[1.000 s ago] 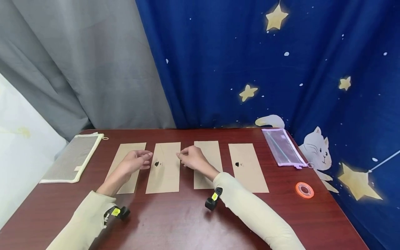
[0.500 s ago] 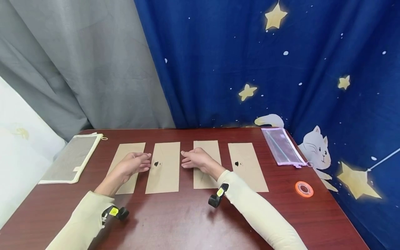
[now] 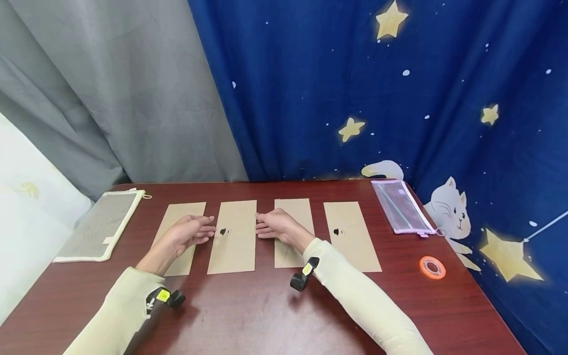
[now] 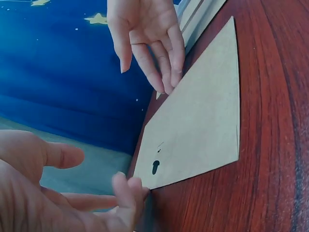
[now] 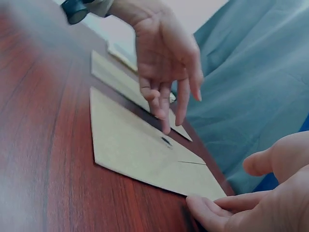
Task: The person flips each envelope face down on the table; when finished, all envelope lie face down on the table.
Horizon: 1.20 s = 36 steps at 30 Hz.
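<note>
Brown paper piece [image 3: 232, 256], second from left in a row of four: laid flat on the reddish table [image 3: 248, 315], a black mark [image 3: 223, 231] printed left of its centre. Judged light, thin and fairly stiff, easily creased, apt to slide if nudged; best taken by both long edges. Left hand [image 3: 186, 234]: fingers loosely extended at the left edge, nothing grasped. Right hand [image 3: 280, 227]: relaxed, fingertips set at the right edge, nothing clasped; how firmly either edge is pressed cannot be told. Flanking: first piece [image 3: 181, 267] and third piece [image 3: 294, 208], each partly hidden by a hand; fourth piece [image 3: 355, 246], similarly marked. Outlying: pale mesh pouch [image 3: 102, 222] at far left; purple pouch [image 3: 404, 207] and orange ring [image 3: 423, 267] at far right.
</note>
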Each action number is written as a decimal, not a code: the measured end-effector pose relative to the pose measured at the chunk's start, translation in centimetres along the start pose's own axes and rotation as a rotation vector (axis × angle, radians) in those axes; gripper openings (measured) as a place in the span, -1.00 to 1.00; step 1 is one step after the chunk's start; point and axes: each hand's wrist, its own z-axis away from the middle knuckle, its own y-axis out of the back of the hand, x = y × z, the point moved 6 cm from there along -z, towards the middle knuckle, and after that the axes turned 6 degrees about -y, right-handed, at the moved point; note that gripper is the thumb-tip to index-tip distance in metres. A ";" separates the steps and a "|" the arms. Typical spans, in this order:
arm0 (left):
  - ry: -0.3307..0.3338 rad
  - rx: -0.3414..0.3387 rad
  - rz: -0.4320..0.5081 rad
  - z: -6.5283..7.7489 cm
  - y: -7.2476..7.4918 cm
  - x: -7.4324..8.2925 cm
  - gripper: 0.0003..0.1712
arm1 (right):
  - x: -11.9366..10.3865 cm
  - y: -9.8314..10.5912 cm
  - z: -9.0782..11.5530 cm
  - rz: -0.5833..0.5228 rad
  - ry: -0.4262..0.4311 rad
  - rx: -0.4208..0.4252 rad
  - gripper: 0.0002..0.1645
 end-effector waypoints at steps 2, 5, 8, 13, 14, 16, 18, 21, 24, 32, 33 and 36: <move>0.001 -0.003 -0.007 -0.1 -0.2 0.0 -0.31 | 0.0 -0.3 -0.1 0.027 0.007 0.005 -0.47; -0.016 -0.023 -0.031 -0.2 -0.5 0.2 -0.32 | -0.1 -0.7 0.0 0.033 0.022 0.011 -0.52; -0.044 -0.044 -0.051 -0.2 -0.6 0.5 -0.36 | -0.3 -1.0 0.2 0.020 0.046 0.011 -0.53; -0.070 -0.001 -0.066 -0.1 -0.4 0.8 -0.44 | -0.4 -1.1 0.4 0.020 0.096 0.037 -0.52; -0.077 0.020 -0.070 -0.1 -0.3 0.9 -0.45 | -0.5 -1.1 0.5 0.022 0.110 0.047 -0.52; -0.093 0.071 -0.084 0.0 0.0 1.0 -0.48 | -0.7 -1.0 0.6 0.025 0.141 0.071 -0.51; -0.114 0.120 -0.098 0.0 0.3 1.2 -0.50 | -0.9 -1.0 0.7 0.019 0.173 0.095 -0.50; -0.143 0.185 -0.097 0.0 0.7 1.3 -0.51 | -1.3 -0.9 0.9 0.011 0.215 0.130 -0.51; -0.161 0.238 -0.073 0.0 1.1 1.4 -0.53 | -1.5 -0.8 1.1 0.009 0.248 0.151 -0.52; -0.161 0.338 -0.004 0.2 1.5 1.4 -0.54 | -1.1 -0.7 0.9 -0.011 0.282 0.176 -0.54; -0.160 0.343 0.001 0.2 1.5 1.4 -0.53 | -1.1 -0.7 0.9 -0.007 0.285 0.179 -0.55; -0.174 0.350 0.031 0.4 1.5 1.8 -0.52 | -0.8 -0.6 0.7 0.015 0.284 0.195 -0.55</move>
